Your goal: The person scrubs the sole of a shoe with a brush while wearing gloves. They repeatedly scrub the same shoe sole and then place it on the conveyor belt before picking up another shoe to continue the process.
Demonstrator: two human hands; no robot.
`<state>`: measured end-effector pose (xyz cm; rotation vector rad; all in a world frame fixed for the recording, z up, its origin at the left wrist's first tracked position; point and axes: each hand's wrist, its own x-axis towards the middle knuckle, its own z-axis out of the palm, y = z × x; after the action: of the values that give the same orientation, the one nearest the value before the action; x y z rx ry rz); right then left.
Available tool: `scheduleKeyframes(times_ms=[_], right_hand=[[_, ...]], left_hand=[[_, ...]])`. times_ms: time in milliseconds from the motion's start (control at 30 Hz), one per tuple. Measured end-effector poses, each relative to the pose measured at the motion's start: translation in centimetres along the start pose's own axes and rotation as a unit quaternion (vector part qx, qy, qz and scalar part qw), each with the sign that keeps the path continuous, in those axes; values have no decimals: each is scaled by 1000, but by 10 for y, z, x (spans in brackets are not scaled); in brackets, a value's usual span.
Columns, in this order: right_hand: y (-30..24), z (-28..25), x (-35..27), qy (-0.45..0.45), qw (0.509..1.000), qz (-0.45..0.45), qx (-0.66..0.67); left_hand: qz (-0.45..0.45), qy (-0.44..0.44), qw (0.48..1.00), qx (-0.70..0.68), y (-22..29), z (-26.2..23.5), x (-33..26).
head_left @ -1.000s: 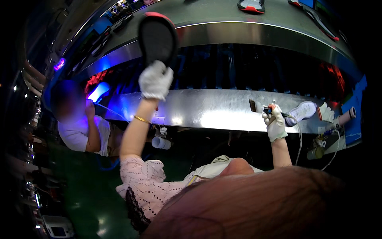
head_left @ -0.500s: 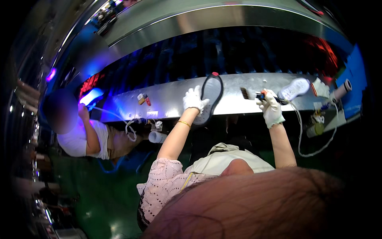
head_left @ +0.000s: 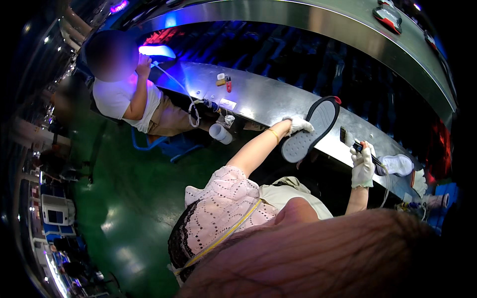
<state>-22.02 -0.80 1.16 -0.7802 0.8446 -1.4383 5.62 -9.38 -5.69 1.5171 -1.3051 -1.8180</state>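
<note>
My left hand [head_left: 299, 126], in a white glove, grips the side of a shoe sole [head_left: 323, 119] with a grey patterned face, a dark rim and a red tip. The sole lies slantwise over the front edge of the metal bench, its near end sticking out past it. To the right, my gloved right hand [head_left: 363, 168] is raised and closed around a small black handheld tool [head_left: 358, 146]. A dark stem and a pale cord run beside this hand; where they join the tool I cannot make out.
A white sole-shaped piece [head_left: 396, 164] and a glove [head_left: 420, 183] lie on the bench to the right. A small dark brush-like block [head_left: 343, 134] sits beyond my right hand. At left, a seated co-worker [head_left: 121, 94] holds a glowing blue-white piece; a white cup [head_left: 220, 133] hangs near the bench edge.
The view has swung left, so the bench now slants down to the right. My left hand stays on the sole, and my right hand still holds the black tool.
</note>
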Motion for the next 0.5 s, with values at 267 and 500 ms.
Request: scheduleKeyframes(times_ms=[267, 500], right_hand=[[-12, 42, -5, -105, 977, -51, -177], [8, 73, 13, -126, 986, -36, -105]], left_hand=[[222, -147, 831, -489, -16, 45, -53], [280, -31, 813, -510, -4, 45, -63]])
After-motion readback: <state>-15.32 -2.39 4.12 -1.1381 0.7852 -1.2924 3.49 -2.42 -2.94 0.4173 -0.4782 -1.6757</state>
